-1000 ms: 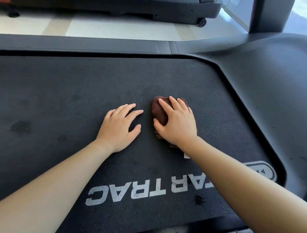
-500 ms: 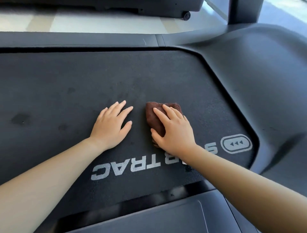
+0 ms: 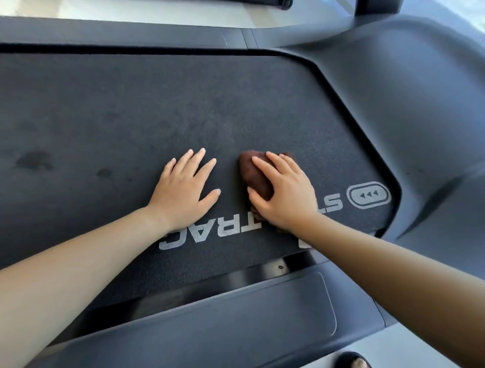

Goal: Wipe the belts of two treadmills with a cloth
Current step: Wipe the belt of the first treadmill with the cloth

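Observation:
The dark treadmill belt [image 3: 131,110] fills most of the view, with white lettering near its end. A bunched brown cloth [image 3: 253,170] lies on the belt under my right hand [image 3: 284,191], which presses down on it with the fingers curled over it. My left hand [image 3: 183,191] rests flat on the belt just left of the cloth, fingers spread, holding nothing. Most of the cloth is hidden beneath my right palm.
Dark damp-looking spots [image 3: 34,160] mark the belt at the left. The grey side rail [image 3: 118,34] runs along the far edge and the motor cover [image 3: 420,105] rises at the right. The near rail [image 3: 236,315] lies below my arms. A second treadmill's base [image 3: 278,3] shows at the top.
Both hands and the cloth have slid back along the belt toward its lettered end. The near rail and the arrow logo have come into view as my head moved.

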